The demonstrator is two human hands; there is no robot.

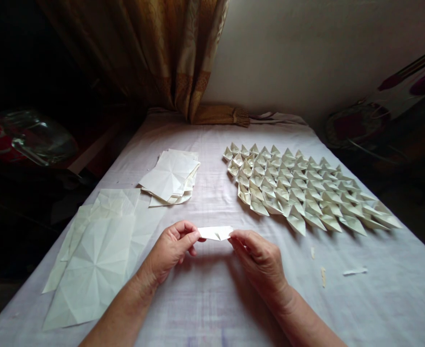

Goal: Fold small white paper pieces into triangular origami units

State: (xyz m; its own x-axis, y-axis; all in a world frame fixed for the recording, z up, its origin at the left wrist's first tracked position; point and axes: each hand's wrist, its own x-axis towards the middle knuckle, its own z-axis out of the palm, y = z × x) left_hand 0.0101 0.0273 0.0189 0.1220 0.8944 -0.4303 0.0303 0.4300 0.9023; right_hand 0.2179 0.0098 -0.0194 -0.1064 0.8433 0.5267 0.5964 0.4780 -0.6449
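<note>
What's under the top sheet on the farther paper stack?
Edges of more paper sheets stick out below the top sheet; their middles are covered, so I can't count them.

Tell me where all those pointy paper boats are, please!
In the head view, the paper boats sit in rows on the right side of the cloth, beyond the right hand and right of the sheet stack.

Flat creased white paper sheets (97,265) lie left, pointed cream paper boats (288,179) farther right, on the pale rectangular tablecloth (205,308).
</note>
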